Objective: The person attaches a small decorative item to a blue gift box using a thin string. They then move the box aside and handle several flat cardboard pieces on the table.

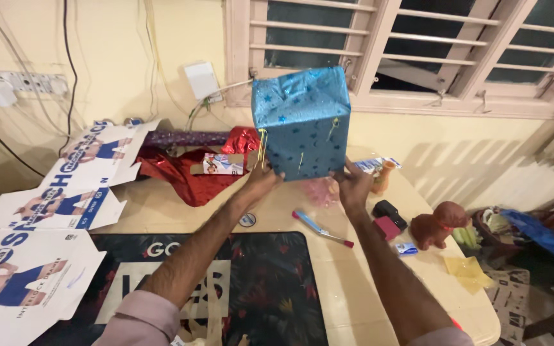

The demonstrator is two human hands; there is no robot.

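Head camera, looking down and forward over a cream-coloured table (354,301). Both arms are stretched out, holding up a box wrapped in shiny blue star-patterned paper (302,122) above the table's far half, in front of the window frame (418,96). The box is tilted, one corner toward the camera.

Left hand (261,179): pressed against the box's lower left edge, fingers curled round it from below, gripping. A thin yellow thread hangs down the wrapping just beside this hand.

Right hand (352,186): under the box's lower right corner, fingers closed on the bottom edge, supporting it.

On the table beneath the box: a pink and blue pen (322,229) lying flat between the forearms, and a small round disc (247,220) near the left forearm. Right of the right wrist: a small black block (389,210) touching a dark pink block (389,227), then a brown dog-shaped figurine (438,224), a small blue and white tube (407,248), and a yellow scrap of paper (466,269) near the edge.

Far left side: crumpled red foil wrapping paper (190,173), a purple patterned roll (184,138) against the wall, and flattened white printed cartons (65,192) spread along the left edge. A dark printed mat (270,288) covers the near part of the table.
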